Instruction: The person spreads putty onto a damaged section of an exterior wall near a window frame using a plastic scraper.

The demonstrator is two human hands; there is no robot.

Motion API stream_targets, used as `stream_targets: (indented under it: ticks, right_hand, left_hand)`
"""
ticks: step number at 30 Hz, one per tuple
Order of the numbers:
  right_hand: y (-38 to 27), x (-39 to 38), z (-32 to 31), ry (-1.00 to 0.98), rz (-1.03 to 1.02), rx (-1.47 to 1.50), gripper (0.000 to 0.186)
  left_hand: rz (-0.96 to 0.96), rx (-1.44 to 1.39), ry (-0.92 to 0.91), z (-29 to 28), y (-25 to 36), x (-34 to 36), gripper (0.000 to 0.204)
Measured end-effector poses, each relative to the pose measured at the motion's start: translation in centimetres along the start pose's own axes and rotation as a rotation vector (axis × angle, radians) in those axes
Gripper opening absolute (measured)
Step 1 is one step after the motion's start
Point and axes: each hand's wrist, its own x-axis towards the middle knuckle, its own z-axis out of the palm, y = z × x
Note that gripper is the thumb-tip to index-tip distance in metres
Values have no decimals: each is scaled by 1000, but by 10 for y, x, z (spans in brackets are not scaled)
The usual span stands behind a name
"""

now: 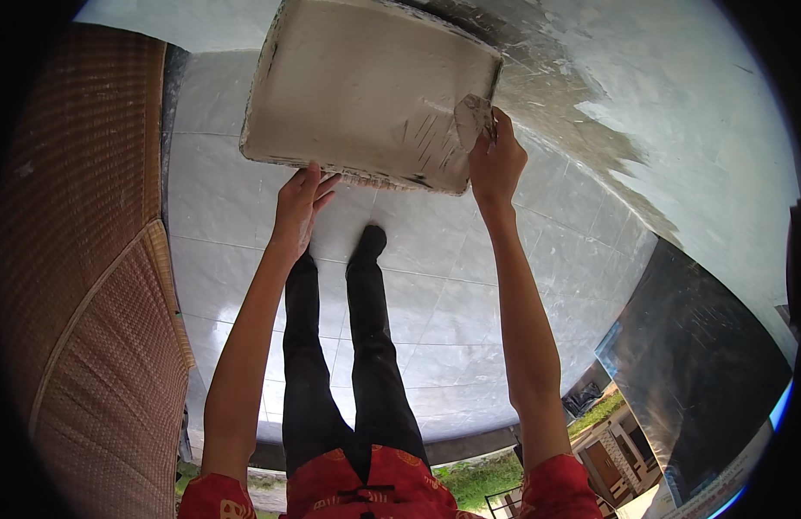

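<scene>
A shallow rectangular tray [348,86], coated with beige, paint-like material, is held up in front of me. My left hand [298,203] supports its near edge, with the thumb at the rim and other fingers partly spread below. At the tray's right side, my right hand [497,164] is closed around a flat scraper [474,121] smeared with the same material. The scraper's handle is hidden by my fingers. Streaks mark the coating just left of the blade. A rough, crusty fringe shows along the near edge.
Grey tiles [218,208] cover the floor beneath my legs. A patchy, partly coated wall [694,130] rises on the right. Brown woven matting [106,303] stands along the left, and a dark panel [694,346] is at the lower right.
</scene>
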Motion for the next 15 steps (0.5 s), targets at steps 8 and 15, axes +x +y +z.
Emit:
stream_targets:
  ticks: [8, 15]
  right_hand:
    - [-18, -3, 2, -151, -86, -162, 32]
    - [-12, -24, -2, -261, -417, -92, 29]
  left_hand:
    - [1, -29, 32, 6, 0, 2, 66]
    - [17, -106, 45, 14, 4, 1, 55]
